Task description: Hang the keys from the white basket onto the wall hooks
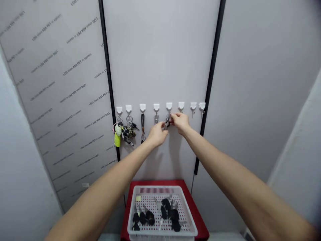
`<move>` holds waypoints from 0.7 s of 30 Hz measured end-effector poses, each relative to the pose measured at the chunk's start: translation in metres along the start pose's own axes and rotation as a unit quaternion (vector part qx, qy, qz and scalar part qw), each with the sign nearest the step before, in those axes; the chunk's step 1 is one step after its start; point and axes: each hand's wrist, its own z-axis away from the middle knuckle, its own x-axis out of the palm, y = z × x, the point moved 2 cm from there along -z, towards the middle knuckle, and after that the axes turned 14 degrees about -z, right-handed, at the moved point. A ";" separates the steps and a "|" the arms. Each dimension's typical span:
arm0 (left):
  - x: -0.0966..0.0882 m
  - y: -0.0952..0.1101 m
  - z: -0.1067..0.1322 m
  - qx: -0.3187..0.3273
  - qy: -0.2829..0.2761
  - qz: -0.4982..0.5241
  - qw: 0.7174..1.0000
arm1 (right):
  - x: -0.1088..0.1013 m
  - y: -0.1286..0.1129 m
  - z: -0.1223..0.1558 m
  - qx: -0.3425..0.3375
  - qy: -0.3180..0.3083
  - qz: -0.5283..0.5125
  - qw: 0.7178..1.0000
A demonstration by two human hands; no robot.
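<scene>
My left hand (157,134) and my right hand (181,122) meet at a bunch of keys (167,119) just below a white wall hook (169,106). Fingers of both hands are closed on the bunch from either side and partly cover it. Whether its ring sits on the hook, I cannot tell. Left of it, a grey key strap (156,118) hangs from another hook, its lower end behind my left hand. A black strap with a ring (142,123) hangs one hook further left.
Key bunches (128,130) and a yellow-green tag (117,140) hang at the far left. Bare hooks (193,107) are at the right. Below, a white plastic basket (188,214) with several black-headed keys (173,214) stands on a red surface (200,222). Black strips (213,67) edge the wall panel.
</scene>
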 end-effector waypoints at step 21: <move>0.143 -0.114 0.190 -0.060 -0.280 -0.107 0.952 | -0.105 0.176 0.201 0.058 -0.423 0.526 0.736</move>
